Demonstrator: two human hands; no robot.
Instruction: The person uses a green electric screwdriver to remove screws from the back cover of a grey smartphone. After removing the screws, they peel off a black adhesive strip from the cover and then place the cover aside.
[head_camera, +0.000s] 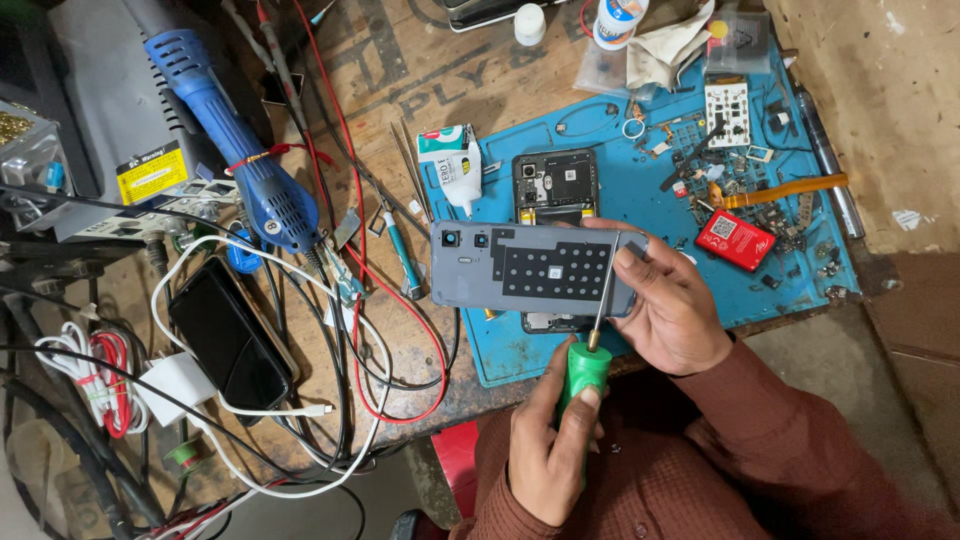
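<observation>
**Grey phone back cover held over the blue mat, screwdriver tip at its right end**

The right hand holds a grey rectangular plastic phone back cover by its right end, inner face up, level above the near edge of the blue rubber work mat. Its grip is clenched on the cover, thumb on top and fingers beneath. The left hand is wrapped around the green round handle of a thin-shafted screwdriver; the shaft rises to meet the cover near the right thumb.

Behind the cover, an opened black phone body lies on the mat, just beside a white glue tube. Small parts, a red flat card and an orange flex strip crowd the mat's right half up to its edge.

Left of the cover, the wooden surface carries a blue hot-air gun, a black phone and tangled white, red and black cables, which reach close to the cover's left end. The barest room lies at the near right, beyond the mat's corner.
</observation>
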